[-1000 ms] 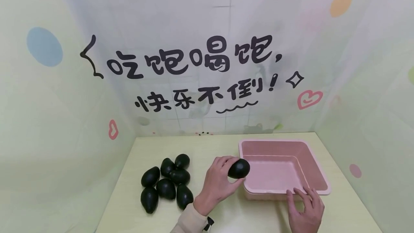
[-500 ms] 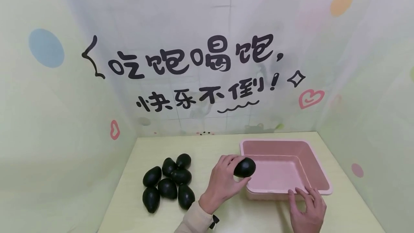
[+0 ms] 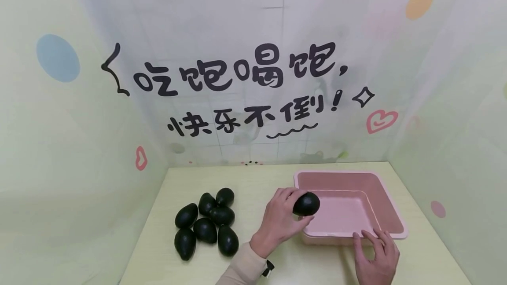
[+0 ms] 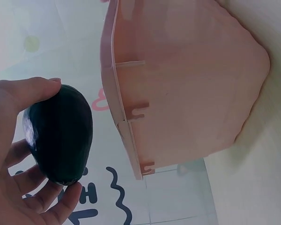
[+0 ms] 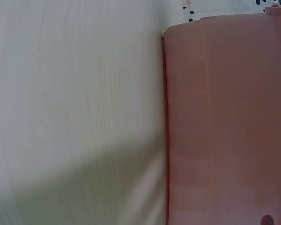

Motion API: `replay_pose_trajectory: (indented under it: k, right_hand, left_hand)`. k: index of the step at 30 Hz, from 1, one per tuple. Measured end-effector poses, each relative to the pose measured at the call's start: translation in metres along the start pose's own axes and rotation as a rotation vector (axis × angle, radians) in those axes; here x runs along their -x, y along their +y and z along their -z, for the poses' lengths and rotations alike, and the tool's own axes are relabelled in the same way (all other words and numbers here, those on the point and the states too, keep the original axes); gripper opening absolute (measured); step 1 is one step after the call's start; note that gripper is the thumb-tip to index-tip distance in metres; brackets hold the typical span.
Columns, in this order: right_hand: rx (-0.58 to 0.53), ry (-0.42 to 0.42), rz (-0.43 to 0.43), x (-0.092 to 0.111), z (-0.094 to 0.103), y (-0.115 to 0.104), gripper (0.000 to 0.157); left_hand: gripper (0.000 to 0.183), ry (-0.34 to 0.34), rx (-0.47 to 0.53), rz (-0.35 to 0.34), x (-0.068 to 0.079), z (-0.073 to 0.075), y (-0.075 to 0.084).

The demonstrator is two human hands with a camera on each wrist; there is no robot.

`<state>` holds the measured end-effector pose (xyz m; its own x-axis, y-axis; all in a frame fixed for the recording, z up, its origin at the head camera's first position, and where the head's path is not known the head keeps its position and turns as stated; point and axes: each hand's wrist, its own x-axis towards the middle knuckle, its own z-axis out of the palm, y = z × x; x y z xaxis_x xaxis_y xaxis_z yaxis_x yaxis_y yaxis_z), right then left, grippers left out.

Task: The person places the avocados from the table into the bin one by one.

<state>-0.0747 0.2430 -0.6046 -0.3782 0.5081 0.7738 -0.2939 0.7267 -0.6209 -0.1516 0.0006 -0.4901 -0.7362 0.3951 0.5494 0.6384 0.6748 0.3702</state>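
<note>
A dark avocado (image 3: 306,204) is held in my left hand (image 3: 279,217), between the thumb and fingers. It hangs over the left edge of the pink plastic bin (image 3: 336,234). In the left wrist view, the avocado (image 4: 61,136) is beside the bin's outer wall (image 4: 192,108), with the thumb on one side and fingertips on the other. My right hand (image 3: 378,256) rests its loosely bent, spread fingers at the bin's front rim. In the right wrist view, one fingertip (image 5: 267,220) shows against the bin's outer side (image 5: 225,117).
Several dark avocados (image 3: 205,231) lie in a loose cluster at the left of the light wooden table (image 3: 257,179). A printed cloth backdrop (image 3: 245,25) with black lettering closes off the back and sides. The bin's inner floor (image 3: 344,210) shows bare.
My left hand has moved to the right with the avocado, from beside the bin's left rim to over it. The right hand has stayed at the front rim.
</note>
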Motion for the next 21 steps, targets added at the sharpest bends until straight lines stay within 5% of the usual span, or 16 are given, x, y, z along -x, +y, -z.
replay_pose_trajectory:
  k: [21]
  right_hand:
    - [-0.021, 0.019, -0.01, 0.0, -0.001, -0.005, 0.052]
  left_hand:
    - [0.058, 0.011, -0.04, -0.036, -0.008, -0.014, 0.003]
